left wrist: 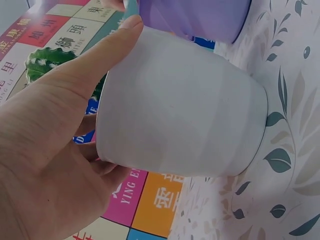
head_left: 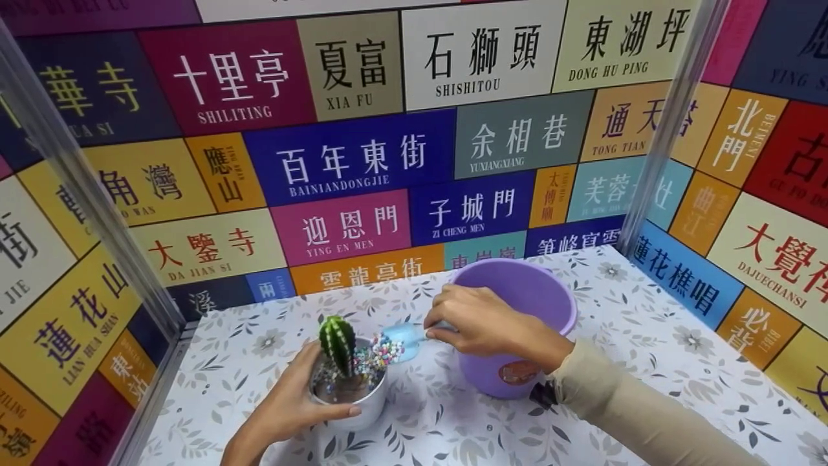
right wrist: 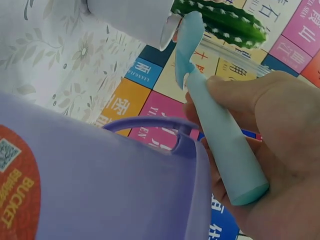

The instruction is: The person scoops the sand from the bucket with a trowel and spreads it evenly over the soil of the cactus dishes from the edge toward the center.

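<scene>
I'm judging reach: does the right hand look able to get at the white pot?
Probably yes: the right hand holds the scoop at the rim of the white pot, with nothing visibly blocking.

The head view looks forward and down over the tabletop, wide enough for the left hand, right hand and lettered walls. The left wrist view faces the white pot up close (rolled sideways, tabletop at right); the right wrist view, close on the scoop, shares the pot, cactus and purple bucket with it.
</scene>
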Demonstrator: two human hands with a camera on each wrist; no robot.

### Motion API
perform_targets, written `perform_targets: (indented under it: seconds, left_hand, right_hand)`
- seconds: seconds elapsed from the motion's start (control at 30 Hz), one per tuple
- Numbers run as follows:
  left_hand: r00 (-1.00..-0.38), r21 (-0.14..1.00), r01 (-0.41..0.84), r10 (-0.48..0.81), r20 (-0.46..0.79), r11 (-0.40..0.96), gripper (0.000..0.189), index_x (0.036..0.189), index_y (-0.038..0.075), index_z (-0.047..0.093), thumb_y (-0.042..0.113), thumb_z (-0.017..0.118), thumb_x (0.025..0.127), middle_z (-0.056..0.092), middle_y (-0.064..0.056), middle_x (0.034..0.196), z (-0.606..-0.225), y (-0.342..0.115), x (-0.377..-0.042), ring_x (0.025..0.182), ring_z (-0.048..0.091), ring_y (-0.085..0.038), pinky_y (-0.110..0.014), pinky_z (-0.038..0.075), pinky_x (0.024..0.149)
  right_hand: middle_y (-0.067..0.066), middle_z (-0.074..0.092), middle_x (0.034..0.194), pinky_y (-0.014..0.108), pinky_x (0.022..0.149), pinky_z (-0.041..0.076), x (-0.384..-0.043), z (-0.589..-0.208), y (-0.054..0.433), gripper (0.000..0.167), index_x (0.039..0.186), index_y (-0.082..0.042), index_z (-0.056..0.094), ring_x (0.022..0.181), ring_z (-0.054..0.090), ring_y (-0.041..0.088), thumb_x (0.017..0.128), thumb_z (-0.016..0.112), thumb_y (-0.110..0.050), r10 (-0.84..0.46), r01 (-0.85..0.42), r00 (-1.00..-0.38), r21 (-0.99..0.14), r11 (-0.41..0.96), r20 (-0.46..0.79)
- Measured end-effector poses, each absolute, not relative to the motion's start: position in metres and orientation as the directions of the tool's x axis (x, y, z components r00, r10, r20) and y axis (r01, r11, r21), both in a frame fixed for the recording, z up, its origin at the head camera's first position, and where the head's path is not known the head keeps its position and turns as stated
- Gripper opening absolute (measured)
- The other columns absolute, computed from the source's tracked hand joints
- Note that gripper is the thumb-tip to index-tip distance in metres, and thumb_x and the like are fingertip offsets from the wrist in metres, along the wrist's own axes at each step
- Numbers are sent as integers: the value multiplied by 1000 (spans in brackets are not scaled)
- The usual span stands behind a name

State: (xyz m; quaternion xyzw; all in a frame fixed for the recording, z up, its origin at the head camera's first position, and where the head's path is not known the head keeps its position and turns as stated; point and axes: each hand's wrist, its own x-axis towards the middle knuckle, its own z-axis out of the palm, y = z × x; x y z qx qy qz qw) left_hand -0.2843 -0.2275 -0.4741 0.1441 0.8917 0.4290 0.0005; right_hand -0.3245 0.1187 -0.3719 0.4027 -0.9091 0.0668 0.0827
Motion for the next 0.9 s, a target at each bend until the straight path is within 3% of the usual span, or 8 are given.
perform_targets:
  seconds: [0.17, 0.33, 0.5, 0.77, 0.9]
  left_hand:
    - [-969, 706, 217, 235, 73, 674, 129, 170, 16, 34, 62, 98, 68, 35, -17, 174, -469, -222, -281, 163, 29, -46, -74, 26, 130]
    - [-959, 651, 261, 266, 94, 713, 132, 171, 12, 33, 69, 95, 69, 35, -19, 173, -467, -223, -277, 161, 32, -43, -72, 30, 129]
    - [-963, 650, 243, 260, 71, 720, 129, 170, 12, 32, 68, 94, 72, 33, -21, 174, -464, -228, -273, 161, 30, -45, -75, 28, 128]
    - [-983, 613, 128, 180, -24, 780, 133, 169, 9, 32, 74, 92, 69, 31, -21, 170, -456, -219, -269, 158, 31, -44, -74, 35, 125]
    - [-962, 677, 212, 273, 18, 704, 127, 171, 13, 28, 64, 93, 75, 29, -19, 174, -458, -226, -268, 161, 30, -45, -73, 30, 128]
  right_hand:
    - [-4, 77, 109, 37, 82, 61, -324, -373, 116, 21, 115, -22, 85, 102, 63, 16, 105, 71, -34, -712, -733, -670, -34, 680, 208]
    - [-5, 78, 106, 36, 78, 61, -326, -375, 117, 18, 111, -23, 86, 99, 64, 16, 104, 73, -33, -715, -738, -657, -10, 674, 238]
    - [-5, 78, 106, 36, 81, 61, -327, -377, 119, 18, 110, -22, 85, 100, 64, 16, 103, 74, -33, -715, -740, -655, -16, 672, 244]
    - [-4, 78, 106, 37, 80, 61, -324, -376, 120, 18, 111, -22, 86, 100, 63, 17, 103, 74, -33, -712, -737, -662, -29, 675, 235]
    - [-4, 78, 107, 37, 82, 61, -323, -376, 120, 18, 112, -23, 85, 101, 63, 16, 103, 73, -33, -710, -734, -666, -33, 678, 228]
